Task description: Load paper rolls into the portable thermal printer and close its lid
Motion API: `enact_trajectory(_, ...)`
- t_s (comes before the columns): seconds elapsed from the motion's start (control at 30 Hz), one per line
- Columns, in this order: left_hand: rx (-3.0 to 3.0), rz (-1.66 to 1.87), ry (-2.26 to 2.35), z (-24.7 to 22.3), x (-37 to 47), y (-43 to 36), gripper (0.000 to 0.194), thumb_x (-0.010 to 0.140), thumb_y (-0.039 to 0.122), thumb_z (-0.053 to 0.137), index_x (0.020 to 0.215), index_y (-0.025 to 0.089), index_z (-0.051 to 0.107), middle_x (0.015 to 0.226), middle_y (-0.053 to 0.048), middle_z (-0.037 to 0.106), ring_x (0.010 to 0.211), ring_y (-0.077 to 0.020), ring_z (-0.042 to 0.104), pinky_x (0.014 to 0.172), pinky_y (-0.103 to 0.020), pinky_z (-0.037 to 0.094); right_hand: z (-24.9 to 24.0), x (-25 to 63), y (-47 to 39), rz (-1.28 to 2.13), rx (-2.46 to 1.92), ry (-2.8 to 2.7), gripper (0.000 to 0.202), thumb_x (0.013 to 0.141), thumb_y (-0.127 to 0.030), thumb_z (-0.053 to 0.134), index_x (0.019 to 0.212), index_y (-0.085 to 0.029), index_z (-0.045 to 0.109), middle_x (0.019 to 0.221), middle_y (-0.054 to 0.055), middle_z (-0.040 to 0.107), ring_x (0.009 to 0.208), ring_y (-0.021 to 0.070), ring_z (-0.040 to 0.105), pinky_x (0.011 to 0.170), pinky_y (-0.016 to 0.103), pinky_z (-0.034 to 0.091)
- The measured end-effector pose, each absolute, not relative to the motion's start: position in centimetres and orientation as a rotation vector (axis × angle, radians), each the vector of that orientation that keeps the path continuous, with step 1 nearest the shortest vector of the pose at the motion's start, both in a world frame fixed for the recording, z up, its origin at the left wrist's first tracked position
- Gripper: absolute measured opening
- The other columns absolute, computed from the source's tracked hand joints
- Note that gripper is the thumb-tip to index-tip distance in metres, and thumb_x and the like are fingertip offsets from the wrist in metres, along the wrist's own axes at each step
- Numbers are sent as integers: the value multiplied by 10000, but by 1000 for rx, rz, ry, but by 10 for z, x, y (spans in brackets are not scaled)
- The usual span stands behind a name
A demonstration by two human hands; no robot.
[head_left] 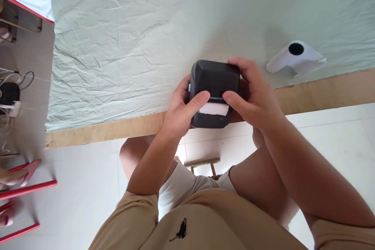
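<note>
A small black label printer (pixel 216 76) with white lettering on its lid is held over the table's near edge. White label paper (pixel 213 108) sticks out of its front slot, above a power button. My left hand (pixel 185 105) grips the printer's left side, thumb on top near the lettering, fingers hidden behind it. My right hand (pixel 253 93) closes on the right side, thumb by the slot and index finger at the far corner. On the cloth to the right lies a white curled piece (pixel 306 58) with a black oval spot; its kind is unclear.
A pale green wrinkled cloth (pixel 117 47) covers the table, leaving a bare wooden edge (pixel 102 133) along the front. Cables and a black round item (pixel 10 93) are on the floor at left. Red metal legs (pixel 29 190) and another person's foot (pixel 11 175) show lower left.
</note>
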State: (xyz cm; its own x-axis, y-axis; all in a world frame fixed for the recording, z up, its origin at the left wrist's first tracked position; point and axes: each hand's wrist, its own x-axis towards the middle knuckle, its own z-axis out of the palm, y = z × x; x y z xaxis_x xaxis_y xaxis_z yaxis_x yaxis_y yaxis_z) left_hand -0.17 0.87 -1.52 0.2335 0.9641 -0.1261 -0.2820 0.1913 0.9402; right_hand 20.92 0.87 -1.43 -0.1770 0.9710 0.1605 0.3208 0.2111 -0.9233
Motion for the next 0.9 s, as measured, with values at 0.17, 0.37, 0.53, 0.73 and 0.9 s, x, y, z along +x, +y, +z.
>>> enact_trajectory(0.17, 965, 1067, 898, -11, 0, 9, 526, 928, 596, 866, 1342, 298, 735, 1020, -31, 821, 869, -247, 829, 662, -330, 659, -18, 211, 12, 988, -1221, -1669, 615, 990, -555, 731, 1534, -333, 549, 1354, 82, 730, 1039, 265, 749, 891, 477, 690)
enact_trajectory(0.37, 836, 1139, 939, -3, 6, 9, 418, 1065, 653, 650, 1249, 298, 770, 1262, -51, 848, 1391, -297, 758, 1059, -372, 679, -27, 210, 9, 711, -1187, -1785, 552, 1078, -485, 596, 1601, -332, 509, 1415, 100, 720, 1119, 271, 748, 961, 493, 684)
enact_trajectory(0.53, 713, 1217, 1044, -7, 6, 9, 366, 1051, 610, 694, 962, 259, 751, 924, -28, 808, 1179, -293, 828, 925, -384, 705, -28, 211, 7, 546, -1176, -1752, 521, 1015, -404, 656, 1525, -324, 587, 1130, 60, 674, 1028, 253, 710, 889, 451, 658)
enact_trajectory(0.73, 705, 1224, 1115, -2, 6, 9, 528, 1014, 595, 779, 700, 235, 555, 597, 34, 509, 645, -166, 685, 604, -300, 585, -27, 214, 7, 564, -1068, -1862, 681, 966, -363, 679, 1623, -346, 502, 1112, 45, 667, 924, 237, 686, 794, 410, 638)
enact_trajectory(0.9, 670, 1155, 1055, -1, 7, 9, 490, 1013, 682, 736, 811, 241, 660, 660, 18, 614, 719, -196, 756, 594, -297, 596, -22, 214, 7, 464, -1050, -1827, 601, 971, -393, 747, 1551, -351, 597, 793, -36, 591, 665, 184, 608, 571, 336, 529)
